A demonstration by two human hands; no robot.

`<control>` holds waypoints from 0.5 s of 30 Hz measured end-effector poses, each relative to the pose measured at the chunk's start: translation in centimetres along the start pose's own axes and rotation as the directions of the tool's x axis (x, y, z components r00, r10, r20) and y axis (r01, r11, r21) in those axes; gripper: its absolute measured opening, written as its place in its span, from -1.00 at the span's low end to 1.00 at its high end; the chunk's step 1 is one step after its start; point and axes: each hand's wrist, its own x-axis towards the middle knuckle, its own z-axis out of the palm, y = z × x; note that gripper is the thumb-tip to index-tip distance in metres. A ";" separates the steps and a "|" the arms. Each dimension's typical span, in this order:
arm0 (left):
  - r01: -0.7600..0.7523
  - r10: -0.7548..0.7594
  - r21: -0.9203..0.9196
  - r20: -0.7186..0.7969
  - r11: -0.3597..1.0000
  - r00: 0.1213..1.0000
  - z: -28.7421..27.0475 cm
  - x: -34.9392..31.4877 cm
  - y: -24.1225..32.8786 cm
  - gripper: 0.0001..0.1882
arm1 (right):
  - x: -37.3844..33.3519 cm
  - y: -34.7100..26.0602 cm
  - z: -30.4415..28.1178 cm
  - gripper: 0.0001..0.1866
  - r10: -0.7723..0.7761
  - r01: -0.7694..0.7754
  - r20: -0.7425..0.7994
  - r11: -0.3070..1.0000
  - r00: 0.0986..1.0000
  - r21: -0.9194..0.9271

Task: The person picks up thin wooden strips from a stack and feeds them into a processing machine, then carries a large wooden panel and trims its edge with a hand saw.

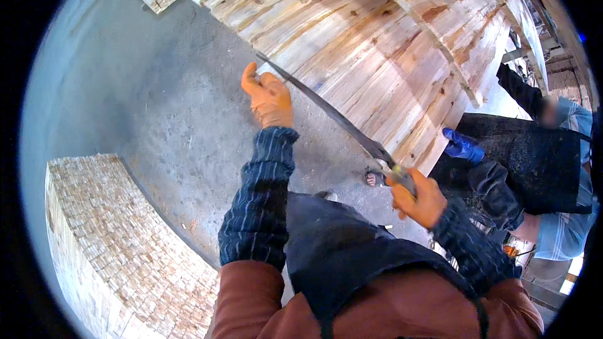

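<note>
My right hand, in an orange glove, is closed round the grey-and-yellow handle of a long dark-bladed tool. Its narrow blade runs up and left along the near edge of a large panel of wooden strips. Whether it is a saw or a knife does not show. Close to the blade's far end is my left hand, also orange-gloved, with one finger raised and the others curled. A small pale piece shows by its fingertips; the grip on it is partly hidden.
Lower left stands a block of tightly stacked wooden pieces. Two battens cross the panel. At the right a person in a dark apron has a blue-gloved hand at the panel's corner. Concrete floor lies below.
</note>
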 end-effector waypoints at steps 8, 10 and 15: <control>-0.055 0.054 0.003 0.109 0.998 0.993 2.1 -0.7 -0.1 -0.53 | 15.0 -11.1 2.6 -0.50 -0.060 0.058 -0.007 0.986 0.998 -0.155; -0.066 0.062 0.034 0.104 0.997 0.993 1.4 0.0 -0.5 -0.53 | 15.1 -10.9 3.7 -0.47 -0.074 0.069 -0.026 0.985 0.997 -0.155; -0.119 0.119 -0.018 0.034 0.993 0.992 0.4 1.1 -3.3 -0.54 | 2.3 -0.2 0.6 -0.50 0.069 -0.068 0.048 0.997 0.996 -0.023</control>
